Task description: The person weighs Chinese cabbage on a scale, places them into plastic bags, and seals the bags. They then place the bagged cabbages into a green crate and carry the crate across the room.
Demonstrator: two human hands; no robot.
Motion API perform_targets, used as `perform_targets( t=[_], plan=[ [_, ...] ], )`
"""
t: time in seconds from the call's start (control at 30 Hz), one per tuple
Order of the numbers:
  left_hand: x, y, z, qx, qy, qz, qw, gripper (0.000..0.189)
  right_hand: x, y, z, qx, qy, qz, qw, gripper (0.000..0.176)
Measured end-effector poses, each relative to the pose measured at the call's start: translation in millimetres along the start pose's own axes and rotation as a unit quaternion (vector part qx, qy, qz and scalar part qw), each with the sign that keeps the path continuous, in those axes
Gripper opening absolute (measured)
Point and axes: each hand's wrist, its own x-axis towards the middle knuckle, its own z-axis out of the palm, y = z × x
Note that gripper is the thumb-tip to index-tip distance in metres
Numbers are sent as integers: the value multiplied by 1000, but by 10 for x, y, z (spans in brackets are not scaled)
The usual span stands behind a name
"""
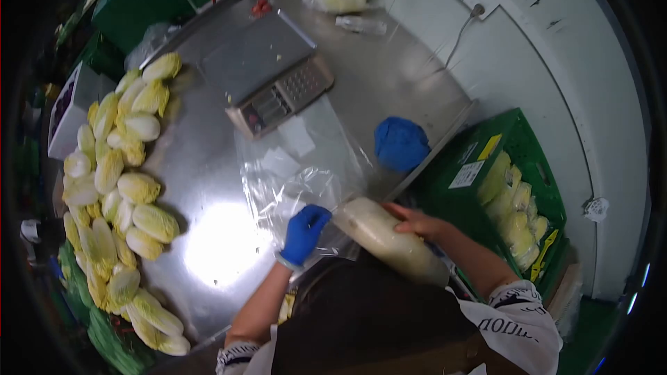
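My left hand (306, 234), in a blue glove, is closed with its fingertips pinched at the edge of clear plastic film (306, 187). The film lies crumpled on the steel table in front of me. My right hand (415, 222) is bare and wraps over the top of a thick, pale roll of plastic film (379, 232). This roll is tilted against my dark apron (368, 305), and its near end points toward my left hand. Two white paper slips (297, 135) rest on the film.
Several napa cabbages (142, 187) are piled along the left of the steel table (201, 160). A digital scale (267, 69) stands at the back. A crumpled blue bundle (401, 144) lies near the right edge, beside a green crate (511, 132) holding wrapped cabbages (517, 212).
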Motion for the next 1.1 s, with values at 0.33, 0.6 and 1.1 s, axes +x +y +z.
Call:
perform_targets(
  t=[0.33, 0.6, 1.1],
  plan=[
    [181, 750, 335, 335, 2, 263, 905, 16, 153, -108, 83, -41, 10, 30, 999, 91],
    [143, 844, 582, 269, -8, 292, 918, 34, 411, 15, 56, 45, 48, 0, 998, 67],
    [-386, 685, -1281, -617, 67, -193, 760, 48, 1176, -1250, 1186, -26, -29, -218, 975, 65]
  ],
)
